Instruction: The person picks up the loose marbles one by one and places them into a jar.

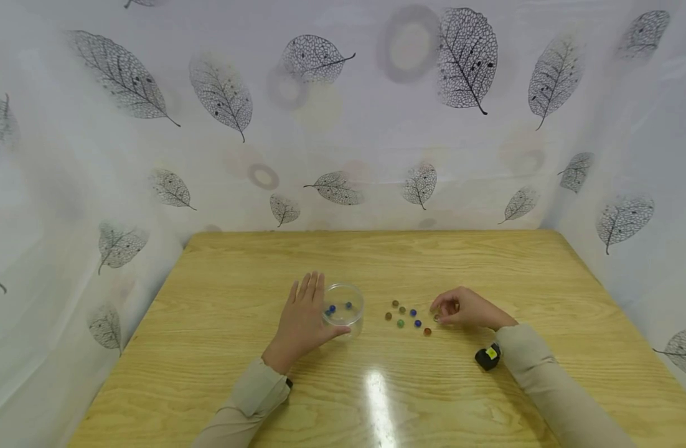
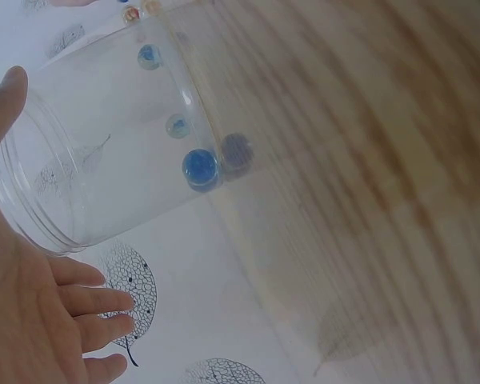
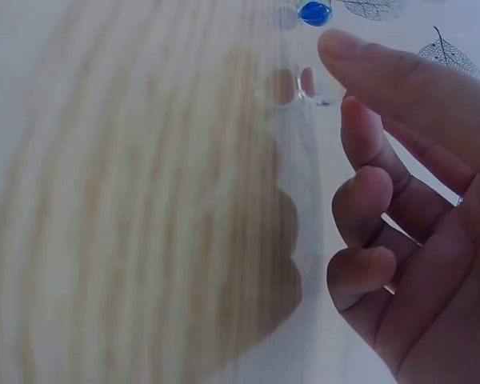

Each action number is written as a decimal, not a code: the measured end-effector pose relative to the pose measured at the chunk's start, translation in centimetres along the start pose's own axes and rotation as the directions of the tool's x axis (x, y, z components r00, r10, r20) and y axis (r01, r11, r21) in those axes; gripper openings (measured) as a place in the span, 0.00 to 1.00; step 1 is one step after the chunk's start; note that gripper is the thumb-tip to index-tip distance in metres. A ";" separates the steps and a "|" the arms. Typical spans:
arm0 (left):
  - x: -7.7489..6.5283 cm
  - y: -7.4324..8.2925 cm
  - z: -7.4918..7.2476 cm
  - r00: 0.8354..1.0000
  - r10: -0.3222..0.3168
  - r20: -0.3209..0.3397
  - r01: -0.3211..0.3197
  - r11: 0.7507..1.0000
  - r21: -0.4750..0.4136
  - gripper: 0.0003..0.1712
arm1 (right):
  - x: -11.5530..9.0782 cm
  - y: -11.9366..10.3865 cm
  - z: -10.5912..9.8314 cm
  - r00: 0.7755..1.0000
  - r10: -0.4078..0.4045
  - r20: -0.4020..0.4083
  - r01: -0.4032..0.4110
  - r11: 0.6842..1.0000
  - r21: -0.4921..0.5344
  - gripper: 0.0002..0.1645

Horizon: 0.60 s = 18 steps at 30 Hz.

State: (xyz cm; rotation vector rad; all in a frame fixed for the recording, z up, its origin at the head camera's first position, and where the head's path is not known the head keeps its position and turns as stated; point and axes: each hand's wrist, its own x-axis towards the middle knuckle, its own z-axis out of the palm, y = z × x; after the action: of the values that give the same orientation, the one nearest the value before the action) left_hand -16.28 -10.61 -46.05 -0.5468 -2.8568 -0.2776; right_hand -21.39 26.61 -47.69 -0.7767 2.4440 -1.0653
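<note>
A right hand (image 1: 470, 308) poises thumb and forefinger slightly apart about a clear marble (image 1: 437, 318) at the tabletop (image 1: 236, 261), any pinch indiscernible, as the left hand (image 1: 301, 320) flanks a jar (image 1: 356, 325), fingers straight.

Head cam downward, wrists close; tabletop (image 1: 253, 258) apparently shared.

Wide across the lower half of the frame spreads the wooden table (image 1: 421, 389), and on it a clear jar (image 1: 358, 320) stands upright below centre, loose marbles (image 1: 418, 323) scattered lower right of centre!
</note>
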 end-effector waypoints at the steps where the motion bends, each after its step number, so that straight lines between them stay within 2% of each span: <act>1: 0.0 0.0 0.0 1.000 0.001 -0.001 -0.001 1.000 0.001 0.68 | 0.0 -0.1 0.0 1.000 0.007 0.002 -0.007 1.000 0.003 0.13; 6: 0.0 0.0 0.1 1.000 0.006 -0.004 -0.006 1.000 0.006 0.68 | 0.0 -0.1 -0.1 1.000 0.007 0.006 -0.007 1.000 0.008 0.12; 13: -0.1 0.0 0.0 1.000 0.003 -0.001 -0.003 1.000 0.008 0.67 | 0.2 0.8 0.0 0.992 -0.122 0.018 0.122 0.992 -0.004 0.10; 16: -0.1 0.0 -0.1 1.000 0.001 0.002 -0.001 1.000 0.004 0.67 | 0.2 0.8 0.0 0.995 -0.096 0.031 0.097 0.995 -0.004 0.09; 18: 0.0 0.1 -0.2 1.000 -0.002 0.005 0.002 1.000 0.007 0.67 | 0.2 0.7 0.0 0.998 -0.050 0.037 0.050 0.999 -0.006 0.09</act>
State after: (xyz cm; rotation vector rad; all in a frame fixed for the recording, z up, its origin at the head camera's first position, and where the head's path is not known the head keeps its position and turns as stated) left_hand -16.18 -10.60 -45.89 -0.5448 -2.8621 -0.2672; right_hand -21.80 26.82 -48.23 -0.8559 2.4101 -1.0518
